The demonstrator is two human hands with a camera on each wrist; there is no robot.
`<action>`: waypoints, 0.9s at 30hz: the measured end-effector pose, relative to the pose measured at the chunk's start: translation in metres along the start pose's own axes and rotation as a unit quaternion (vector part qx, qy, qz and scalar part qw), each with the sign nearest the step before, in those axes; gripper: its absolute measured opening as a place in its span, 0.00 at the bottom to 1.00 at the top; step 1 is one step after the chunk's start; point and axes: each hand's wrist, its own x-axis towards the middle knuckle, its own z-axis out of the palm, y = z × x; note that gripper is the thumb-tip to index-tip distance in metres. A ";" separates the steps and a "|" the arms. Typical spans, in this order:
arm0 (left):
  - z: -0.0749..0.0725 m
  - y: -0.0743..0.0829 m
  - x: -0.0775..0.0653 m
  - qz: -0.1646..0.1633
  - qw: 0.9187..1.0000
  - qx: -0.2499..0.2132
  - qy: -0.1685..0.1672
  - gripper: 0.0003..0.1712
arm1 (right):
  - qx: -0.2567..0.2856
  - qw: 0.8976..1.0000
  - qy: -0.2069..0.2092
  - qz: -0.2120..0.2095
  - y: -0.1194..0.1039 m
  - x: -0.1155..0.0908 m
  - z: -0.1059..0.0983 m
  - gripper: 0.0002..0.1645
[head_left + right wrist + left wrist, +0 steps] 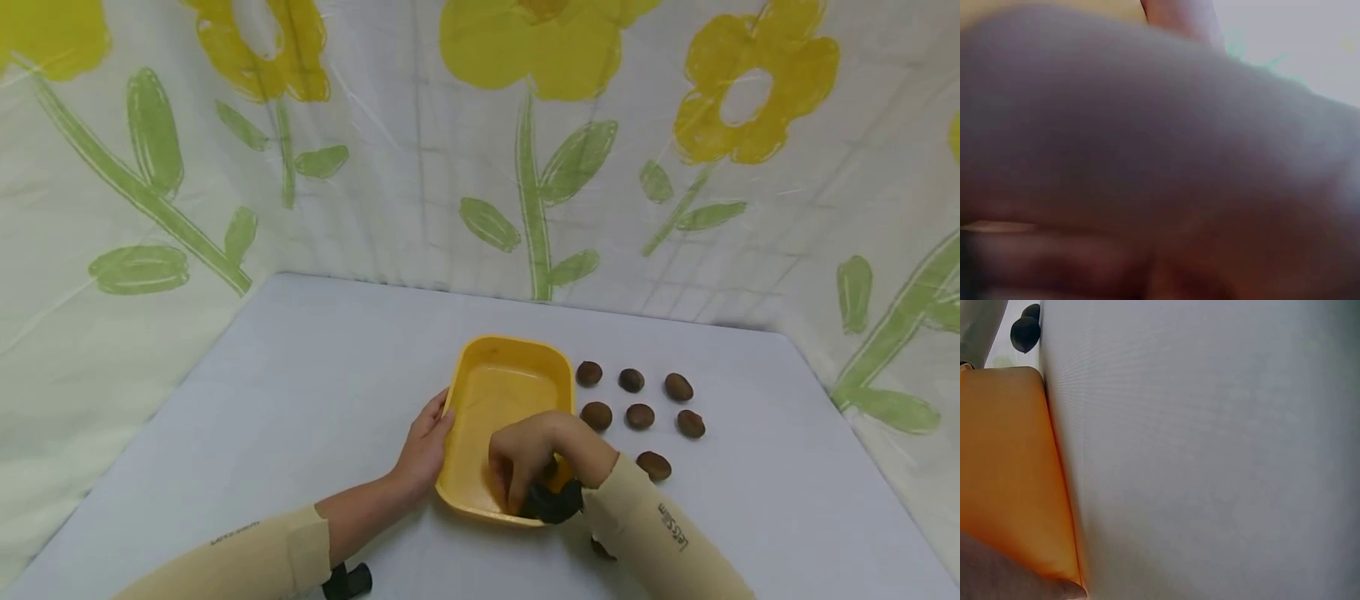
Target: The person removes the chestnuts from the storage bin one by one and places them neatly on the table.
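Note:
A yellow plastic tray [504, 387] with rounded corners sits near the middle of the table. My left hand [422, 450] grips its left rim, thumb at the top edge and fingers along the outside. The tray's orange-looking outer wall [1013, 469] fills the left side of the left wrist view. My right hand [525, 454] reaches down into the near right part of the tray, fingers bent and pointing at its floor. Whether they pinch anything is hidden, and the right wrist view is a blur of skin. Several brown, round chestnut-like things [640, 417] lie right of the tray.
The chestnut-like things stand in loose rows; one more [602, 548] lies partly under the right sleeve [660, 525]. A white cloth covers the table [300, 375]. Behind it hangs a sheet [390, 167] painted with yellow flowers.

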 end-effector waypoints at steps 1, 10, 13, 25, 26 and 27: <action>0.000 0.000 0.000 0.001 1.000 0.000 -0.001 0.27 | 0.013 1.000 0.018 -0.010 0.001 -0.001 -0.001 0.04; -0.001 -0.001 0.001 -0.001 1.000 0.004 -0.009 0.27 | 0.105 0.974 0.170 -0.108 0.011 -0.014 -0.009 0.08; -0.001 -0.001 0.001 -0.005 1.000 0.005 -0.009 0.28 | 0.127 0.962 0.202 -0.131 0.016 -0.022 -0.012 0.10; -0.001 -0.003 0.004 -0.005 1.000 0.002 0.003 0.28 | 0.206 0.902 0.353 -0.137 0.046 -0.064 -0.006 0.18; -0.001 -0.003 0.004 -0.003 1.000 0.002 0.001 0.28 | 0.212 0.896 0.364 -0.138 0.050 -0.067 -0.004 0.19; 0.000 -0.003 0.003 -0.002 1.000 0.002 -0.001 0.28 | 0.221 0.891 0.371 -0.137 0.054 -0.072 -0.002 0.20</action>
